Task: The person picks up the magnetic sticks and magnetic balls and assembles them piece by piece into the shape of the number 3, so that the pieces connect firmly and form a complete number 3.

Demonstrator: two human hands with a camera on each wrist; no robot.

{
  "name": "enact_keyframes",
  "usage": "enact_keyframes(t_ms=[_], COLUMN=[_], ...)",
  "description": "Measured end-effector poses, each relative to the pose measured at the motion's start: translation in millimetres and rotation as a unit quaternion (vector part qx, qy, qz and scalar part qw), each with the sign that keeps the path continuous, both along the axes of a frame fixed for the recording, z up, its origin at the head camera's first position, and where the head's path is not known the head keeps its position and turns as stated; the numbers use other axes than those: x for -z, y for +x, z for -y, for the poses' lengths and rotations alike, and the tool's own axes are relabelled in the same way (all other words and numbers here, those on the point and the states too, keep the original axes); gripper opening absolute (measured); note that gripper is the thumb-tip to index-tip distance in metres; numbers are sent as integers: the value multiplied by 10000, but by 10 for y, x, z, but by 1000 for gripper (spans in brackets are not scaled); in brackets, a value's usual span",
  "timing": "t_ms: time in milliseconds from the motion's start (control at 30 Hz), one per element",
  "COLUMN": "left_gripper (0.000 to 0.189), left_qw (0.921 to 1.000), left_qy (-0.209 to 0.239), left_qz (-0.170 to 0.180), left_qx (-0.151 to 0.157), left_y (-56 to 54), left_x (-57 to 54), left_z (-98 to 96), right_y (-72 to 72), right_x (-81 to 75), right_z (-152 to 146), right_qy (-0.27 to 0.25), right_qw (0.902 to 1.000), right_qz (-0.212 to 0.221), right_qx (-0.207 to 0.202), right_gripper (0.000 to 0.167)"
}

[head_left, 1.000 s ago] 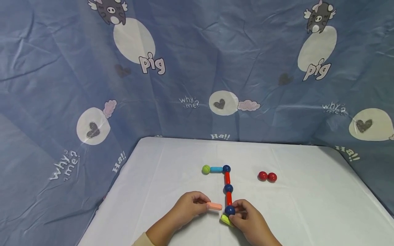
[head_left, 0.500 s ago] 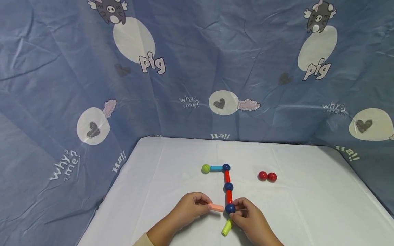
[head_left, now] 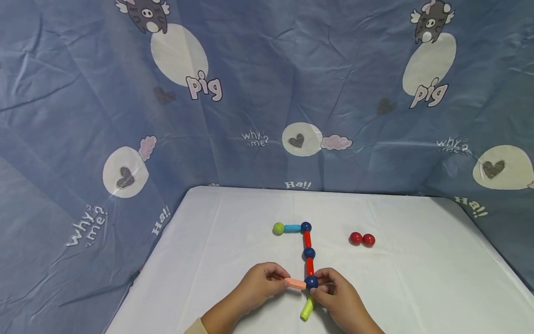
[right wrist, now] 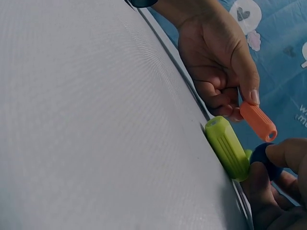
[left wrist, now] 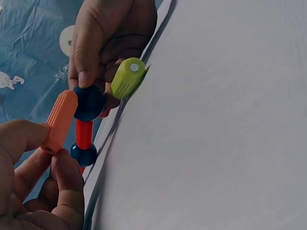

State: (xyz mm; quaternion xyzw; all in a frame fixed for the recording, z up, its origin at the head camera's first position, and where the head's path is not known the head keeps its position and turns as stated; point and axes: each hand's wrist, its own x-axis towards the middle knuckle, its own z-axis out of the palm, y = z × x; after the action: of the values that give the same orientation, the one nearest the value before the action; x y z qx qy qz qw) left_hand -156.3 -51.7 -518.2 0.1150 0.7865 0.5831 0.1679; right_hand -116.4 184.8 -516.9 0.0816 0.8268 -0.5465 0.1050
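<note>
1. My left grip [head_left: 263,282] is pinching an orange stick [head_left: 295,283], its tip meeting or nearly meeting a dark blue ball [head_left: 311,282].
2. My right grip [head_left: 340,299] is pinching that ball, a lime stick [head_left: 308,309] angling toward me.
3. Red balls [head_left: 356,238] are resting rightward on the bench [head_left: 400,287].

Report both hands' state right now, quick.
Left hand: closed, pinching the orange stick.
Right hand: closed, holding the blue ball nearest the person.
</note>
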Motion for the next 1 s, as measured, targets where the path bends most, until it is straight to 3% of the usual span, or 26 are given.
enact_keyframes(t_ms=[333,767,1000], left_gripper=[9,9,8], left_qw=[9992,9987,9965], left_qy=[-343,-431,-711], left_qz=[-138,-246,-438], left_qx=[-140,-126,-68], left_y=[-17,-34,-50], left_x=[33,59,55], left_z=[-14,-23,-13], right_y=[-18,-21,-50], right_x=[-5,33,77], right_z=[-15,-8,-4], right_qy=[35,1,67], right_qw=[10000,9999,9995], right_qz=[-64,-169,-276], right_qx=[-16,-21,-108], right_gripper=[41,41,41])
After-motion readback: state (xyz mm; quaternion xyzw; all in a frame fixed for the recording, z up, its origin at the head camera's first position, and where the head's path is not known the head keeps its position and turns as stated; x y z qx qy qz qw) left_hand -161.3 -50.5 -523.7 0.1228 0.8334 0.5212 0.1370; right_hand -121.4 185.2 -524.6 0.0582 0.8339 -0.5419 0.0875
